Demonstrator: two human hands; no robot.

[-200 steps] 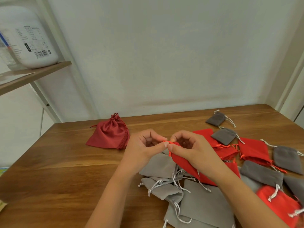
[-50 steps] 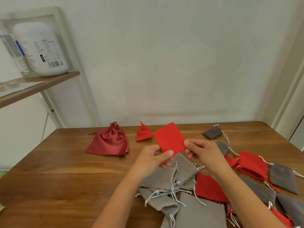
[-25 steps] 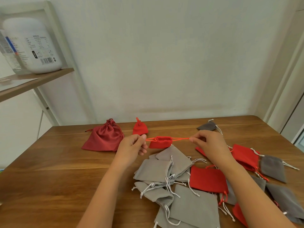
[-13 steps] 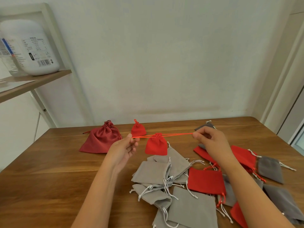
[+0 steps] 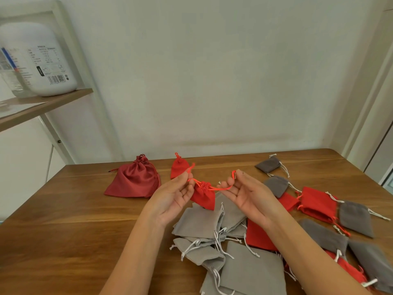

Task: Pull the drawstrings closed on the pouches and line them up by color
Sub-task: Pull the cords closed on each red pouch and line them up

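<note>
**Desk:** What lies around the hands?

**Me:** On my screen, a wooden table (image 5: 74, 241) stands against a plain wall. Far left on it lies a dark red satin bag (image 5: 134, 182), cinched at the neck. Just to its right is a small red pouch (image 5: 179, 168) with its neck gathered. A heap of light grey pouches (image 5: 200, 223) lies directly below the hands, with white cords trailing out of it. On the right, dark grey pouches (image 5: 276, 185) and flat red pouches (image 5: 316, 204) are mixed together, some overlapping. Off the table to the left, a white jug (image 5: 42, 60) stands on a shelf (image 5: 53, 103).

**Desk:** Anything in the way?

**Me:** The left hand's fingertips cover the lower corner of the small red pouch. Both forearms cross the grey heap and hide part of it.

**Desk:** And the hands themselves?

**Me:** They are apart, palms turned up. The left hand (image 5: 174, 198) pinches one end of the red drawstring (image 5: 221, 189) between thumb and forefinger, and its other fingers are loosely curled. The right hand (image 5: 244, 195) pinches the other end the same way.

**Desk:** Where is the pouch?

**Me:** The held red pouch (image 5: 203, 195) hangs between the two hands over the grey heap, its mouth puckered tight, lying against the left hand's fingers. I cannot tell whether its bottom touches the heap.
</note>
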